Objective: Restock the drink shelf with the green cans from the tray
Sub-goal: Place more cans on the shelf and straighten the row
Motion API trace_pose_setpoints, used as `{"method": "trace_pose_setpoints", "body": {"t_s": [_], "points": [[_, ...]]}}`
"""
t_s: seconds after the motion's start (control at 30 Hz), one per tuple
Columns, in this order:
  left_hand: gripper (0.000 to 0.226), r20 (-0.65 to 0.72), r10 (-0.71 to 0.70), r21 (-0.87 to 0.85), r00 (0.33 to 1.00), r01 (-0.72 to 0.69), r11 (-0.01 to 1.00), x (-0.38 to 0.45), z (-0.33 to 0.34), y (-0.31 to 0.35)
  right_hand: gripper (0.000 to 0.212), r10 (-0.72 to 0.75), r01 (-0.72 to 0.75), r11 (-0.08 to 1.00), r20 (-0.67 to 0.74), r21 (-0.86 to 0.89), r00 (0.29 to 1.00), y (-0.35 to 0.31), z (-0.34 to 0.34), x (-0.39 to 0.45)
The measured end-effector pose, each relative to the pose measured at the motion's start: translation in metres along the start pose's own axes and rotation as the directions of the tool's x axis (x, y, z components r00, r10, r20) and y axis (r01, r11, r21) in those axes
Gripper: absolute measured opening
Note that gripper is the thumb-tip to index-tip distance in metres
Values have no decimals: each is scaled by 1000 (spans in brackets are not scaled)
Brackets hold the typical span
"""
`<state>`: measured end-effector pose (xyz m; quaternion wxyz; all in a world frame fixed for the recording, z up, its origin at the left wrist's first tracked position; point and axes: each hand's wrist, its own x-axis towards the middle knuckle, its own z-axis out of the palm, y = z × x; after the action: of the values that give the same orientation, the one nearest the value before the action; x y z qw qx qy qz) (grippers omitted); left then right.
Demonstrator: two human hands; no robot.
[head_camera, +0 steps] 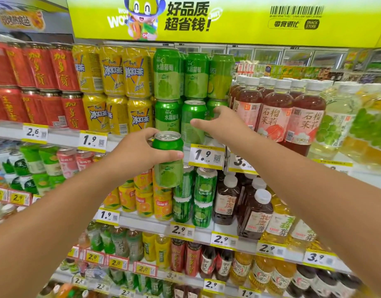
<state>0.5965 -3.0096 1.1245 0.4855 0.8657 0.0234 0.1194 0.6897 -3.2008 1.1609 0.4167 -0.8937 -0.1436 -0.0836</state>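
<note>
Gripping a rigid, probably slippery green aluminium drink can (168,159) mid-body at frame centre, the left hand (140,152) wraps fingers around it; the right hand (223,123), fingers spread, touches a shelved green can (192,121).

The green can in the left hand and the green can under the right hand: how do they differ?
The can in the left hand is held in the air in front of the price rail, below shelf level; the can at the right hand stands on the top shelf among stacked green cans. The left hand wraps its can fully; the right hand only touches its can with spread fingers. Both are upright, green, unopened.
</note>
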Motion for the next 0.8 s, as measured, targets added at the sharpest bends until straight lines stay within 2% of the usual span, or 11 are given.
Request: {"method": "trace_pose_setpoints", "body": {"t_s": [0.07,0.13,0.23,0.3,0.37,0.47,0.57,0.63,0.73,0.8], "points": [[57,-4,-2,1,1000,2,1000,-1,0,0,72,-51,54,996,-37,67,998,4,-2,-25],[60,-7,-3,0,1000,3,1000,-2,2,1,57,-106,103,990,28,96,994,15,5,-47],[61,-18,12,17,1000,-12,1000,-4,4,3,73,-103,63,989,324,131,941,24,28,-73],[60,-25,22,37,999,-21,999,-4,7,6,71,-111,54,986,382,157,917,27,44,-79],[56,-39,33,66,999,-30,997,-5,8,9,65,-119,63,982,322,178,939,27,54,-79],[55,-35,33,33,999,-32,999,-5,10,6,72,-133,71,968,252,239,959,24,60,-74],[60,-13,58,22,998,-58,998,-8,12,-1,62,-157,89,953,223,288,962,21,58,-70],[69,1,109,50,994,-109,993,-9,10,-6,57,-151,92,956,196,280,969,20,53,-68],[96,54,138,199,989,-146,969,-16,2,-14,56,-128,83,956,146,280,981,17,43,-61],[110,85,127,353,988,-149,924,-21,-2,-22,79,-120,87,964,119,251,986,10,33,-53]]}}
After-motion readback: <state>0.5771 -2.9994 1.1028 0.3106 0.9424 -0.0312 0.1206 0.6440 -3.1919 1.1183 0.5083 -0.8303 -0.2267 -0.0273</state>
